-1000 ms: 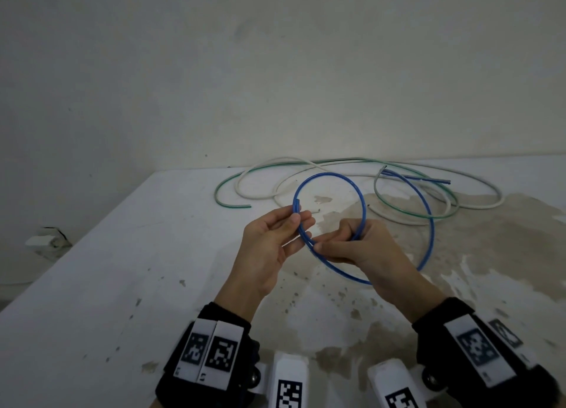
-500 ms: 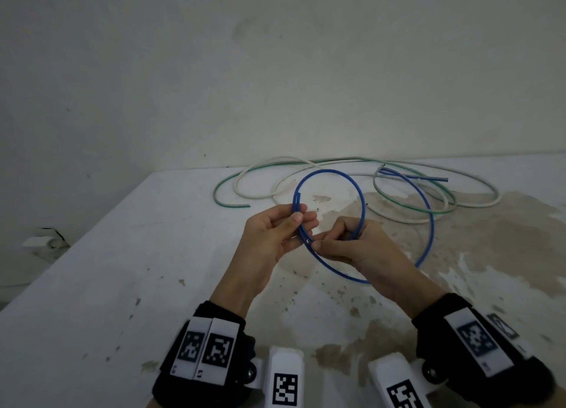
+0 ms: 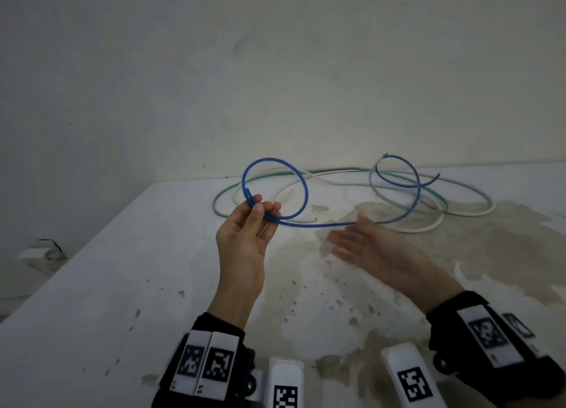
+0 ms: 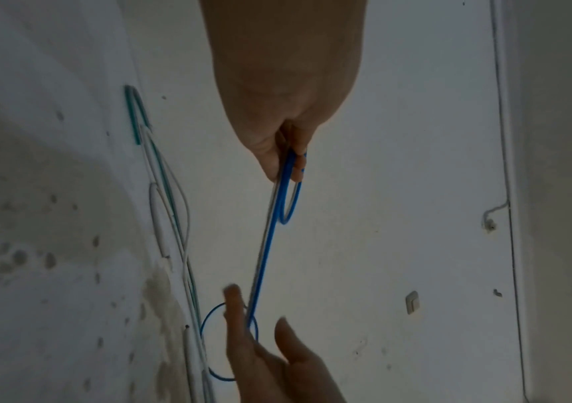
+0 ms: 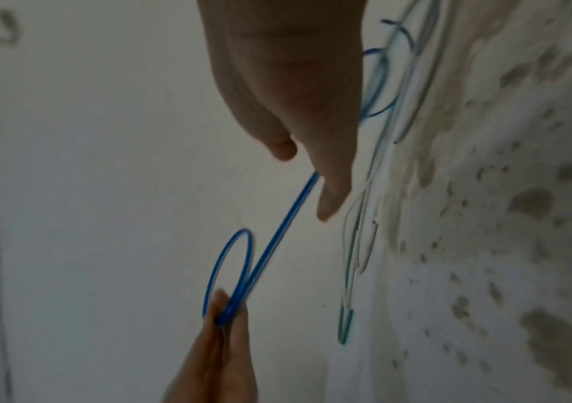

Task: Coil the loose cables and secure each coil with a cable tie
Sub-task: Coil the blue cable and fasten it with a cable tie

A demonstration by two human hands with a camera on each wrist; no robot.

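Observation:
A blue cable [image 3: 306, 190] forms one small loop above the white stained table [image 3: 122, 285]. My left hand [image 3: 260, 207] pinches the loop's crossing and the cable end between thumb and fingers. From there the cable runs right across my right hand [image 3: 346, 230], which is open with straight fingers touching it, then curls up into a loose loop [image 3: 418, 190] at the back right. The left wrist view shows the blue cable [image 4: 267, 245] in the pinch of my left hand [image 4: 291, 166]. In the right wrist view the blue cable [image 5: 284, 218] passes under my right hand's fingers [image 5: 332, 191].
A green cable [image 3: 226, 190] and a white cable [image 3: 459, 213] lie in loose curves at the back of the table, next to the wall. The table's left edge drops away beside a wall socket [image 3: 36, 253]. I see no cable tie.
My hands have moved apart. The right hand let go of the coil and opened, sliding right along the cable. The left hand moved left and up, and the second turn sprang out.

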